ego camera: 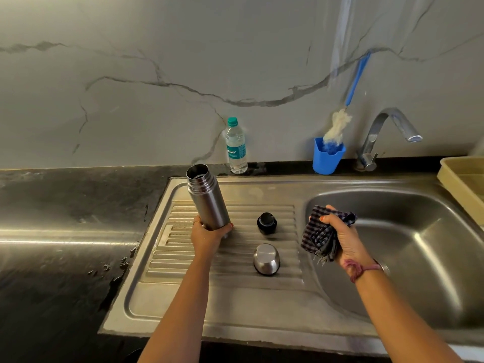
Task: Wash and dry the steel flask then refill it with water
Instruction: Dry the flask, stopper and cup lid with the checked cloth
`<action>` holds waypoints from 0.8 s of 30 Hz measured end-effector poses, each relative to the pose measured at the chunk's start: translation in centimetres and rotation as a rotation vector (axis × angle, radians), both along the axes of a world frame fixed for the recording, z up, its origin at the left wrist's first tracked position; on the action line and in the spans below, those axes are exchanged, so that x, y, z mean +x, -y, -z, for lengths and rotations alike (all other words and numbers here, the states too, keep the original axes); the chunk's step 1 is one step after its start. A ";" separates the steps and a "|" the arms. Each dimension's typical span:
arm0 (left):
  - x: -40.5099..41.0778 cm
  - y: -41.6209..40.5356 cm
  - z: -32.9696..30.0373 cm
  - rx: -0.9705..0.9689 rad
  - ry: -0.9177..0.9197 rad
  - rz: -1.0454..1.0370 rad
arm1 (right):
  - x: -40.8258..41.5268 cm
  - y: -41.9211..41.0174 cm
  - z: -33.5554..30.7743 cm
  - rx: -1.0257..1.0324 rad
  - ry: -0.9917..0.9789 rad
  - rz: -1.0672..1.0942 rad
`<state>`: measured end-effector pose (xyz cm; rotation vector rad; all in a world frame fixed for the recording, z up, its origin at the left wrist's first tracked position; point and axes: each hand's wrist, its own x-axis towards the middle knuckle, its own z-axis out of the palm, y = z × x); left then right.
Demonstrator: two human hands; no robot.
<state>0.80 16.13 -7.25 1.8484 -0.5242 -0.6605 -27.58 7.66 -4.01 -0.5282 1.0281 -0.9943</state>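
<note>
Flask (208,199): in the head view, the steel flask has no lid on and is held up over the ridged draining board (230,260) of the sink. It leans a little, with its open mouth up and away from the person. The left hand (208,235) is wrapped round the flask's bottom end. The right hand (345,238) is squeezing a bunched checked cloth (323,235) just right of the flask, over the near edge of the sink bowl (408,244). I think this is the drying step. To do it well, keep a firm hold low on the flask, wrap the cloth round its side and turn it, then dry the mouth rings too. A black stopper (266,222) and a steel cup lid (266,259) sit on the board, between the flask and the cloth. Behind the flask, by the wall, stands a plastic water bottle (236,146).
</note>
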 end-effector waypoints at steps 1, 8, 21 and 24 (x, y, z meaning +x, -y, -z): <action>0.0 0.0 0.2 0.006 0.000 -0.004 | 0.0 0.0 0.0 0.002 0.001 -0.002; -0.2 0.0 0.7 0.022 0.006 -0.003 | -0.1 0.0 0.4 0.006 -0.009 -0.012; -3.6 -1.2 -0.2 -0.025 0.097 -0.133 | -0.9 0.0 1.0 0.034 0.011 0.018; -6.0 -2.4 -0.3 -0.208 0.358 -0.119 | -1.6 0.0 1.2 0.034 0.014 0.022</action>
